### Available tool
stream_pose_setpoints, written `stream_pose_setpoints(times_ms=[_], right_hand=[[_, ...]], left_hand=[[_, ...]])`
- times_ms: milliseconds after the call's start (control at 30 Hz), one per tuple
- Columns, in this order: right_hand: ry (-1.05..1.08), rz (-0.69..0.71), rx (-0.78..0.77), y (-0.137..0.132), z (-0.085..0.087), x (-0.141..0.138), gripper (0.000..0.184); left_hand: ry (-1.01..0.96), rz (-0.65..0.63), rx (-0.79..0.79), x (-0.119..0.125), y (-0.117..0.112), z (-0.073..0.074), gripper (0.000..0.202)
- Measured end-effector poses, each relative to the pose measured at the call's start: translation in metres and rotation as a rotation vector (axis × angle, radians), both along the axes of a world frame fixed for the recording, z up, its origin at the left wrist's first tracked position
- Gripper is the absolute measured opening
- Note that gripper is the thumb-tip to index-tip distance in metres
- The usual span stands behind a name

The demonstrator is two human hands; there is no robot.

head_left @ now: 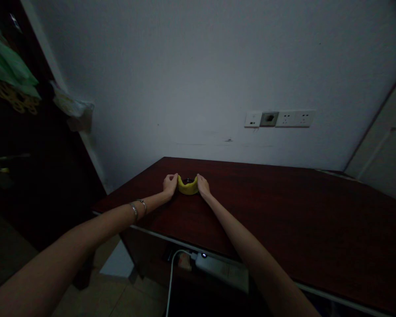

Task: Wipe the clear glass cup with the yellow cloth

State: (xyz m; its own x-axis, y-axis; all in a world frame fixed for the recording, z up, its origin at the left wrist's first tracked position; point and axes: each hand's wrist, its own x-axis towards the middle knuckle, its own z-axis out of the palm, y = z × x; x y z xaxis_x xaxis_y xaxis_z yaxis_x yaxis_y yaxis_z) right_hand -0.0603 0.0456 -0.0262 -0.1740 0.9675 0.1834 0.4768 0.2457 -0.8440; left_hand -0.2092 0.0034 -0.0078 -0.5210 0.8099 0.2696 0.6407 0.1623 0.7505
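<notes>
A small yellow curved object (188, 188) with something dark in its middle sits on the dark red wooden table (284, 220), towards the far left part. My left hand (170, 184) presses against its left end with fingers curled round it. My right hand (203, 185) holds its right end the same way. Both arms reach far out across the table. Bracelets circle my left wrist (137, 208).
A white wall rises behind the table with a row of sockets (280, 119). A power strip (218, 266) with a white cable hangs under the table's front edge. Dark furniture with green cloth (6, 66) stands at the left. A door (386, 149) is at the right.
</notes>
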Motion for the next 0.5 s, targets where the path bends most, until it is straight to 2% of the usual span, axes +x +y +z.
stream_pose_setpoints(times_ms=[167, 500], right_hand=[[0.036, 0.015, -0.008, 0.001, 0.000, -0.001, 0.050], [0.226, 0.023, -0.078, 0.011, -0.005, -0.012, 0.054]], left_hand=[[-0.073, -0.078, 0.043, 0.007, -0.001, -0.003, 0.031], [-0.250, -0.082, 0.037, 0.017, 0.022, -0.020, 0.046]])
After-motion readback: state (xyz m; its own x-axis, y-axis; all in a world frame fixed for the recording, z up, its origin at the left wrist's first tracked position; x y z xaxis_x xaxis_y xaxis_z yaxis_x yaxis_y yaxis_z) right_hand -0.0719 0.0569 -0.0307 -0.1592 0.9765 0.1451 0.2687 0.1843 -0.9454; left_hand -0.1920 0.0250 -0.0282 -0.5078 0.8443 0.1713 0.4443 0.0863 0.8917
